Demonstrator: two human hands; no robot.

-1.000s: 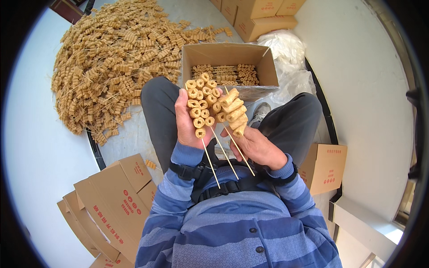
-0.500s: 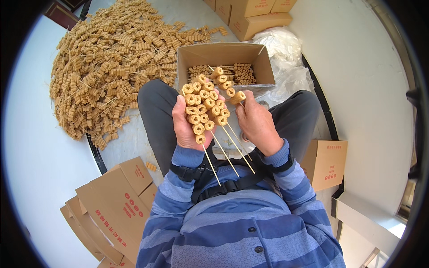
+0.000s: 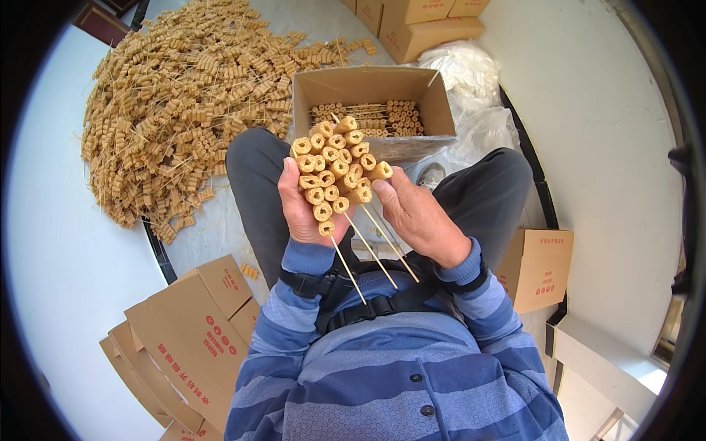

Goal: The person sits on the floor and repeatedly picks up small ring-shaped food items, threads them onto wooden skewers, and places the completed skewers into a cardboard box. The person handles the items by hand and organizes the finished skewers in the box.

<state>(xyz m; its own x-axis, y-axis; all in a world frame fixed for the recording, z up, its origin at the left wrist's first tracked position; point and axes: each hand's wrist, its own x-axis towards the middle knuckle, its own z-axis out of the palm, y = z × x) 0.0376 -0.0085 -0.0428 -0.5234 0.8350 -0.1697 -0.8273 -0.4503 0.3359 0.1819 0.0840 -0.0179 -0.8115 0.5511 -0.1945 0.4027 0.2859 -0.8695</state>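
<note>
Golden-brown skewers (image 3: 339,168) lay in the left hand (image 3: 296,213), fingers curled around them; the right hand (image 3: 425,220) pinched one's end between its fingers — rows (image 3: 404,117) part-filled the box (image 3: 360,84), yet a large pile (image 3: 184,110) lay loose.

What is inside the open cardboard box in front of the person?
Skewered tan rolls lie packed inside the open cardboard box. The held skewers cover part of the contents' near left; anything under the top layer is hidden.
</note>
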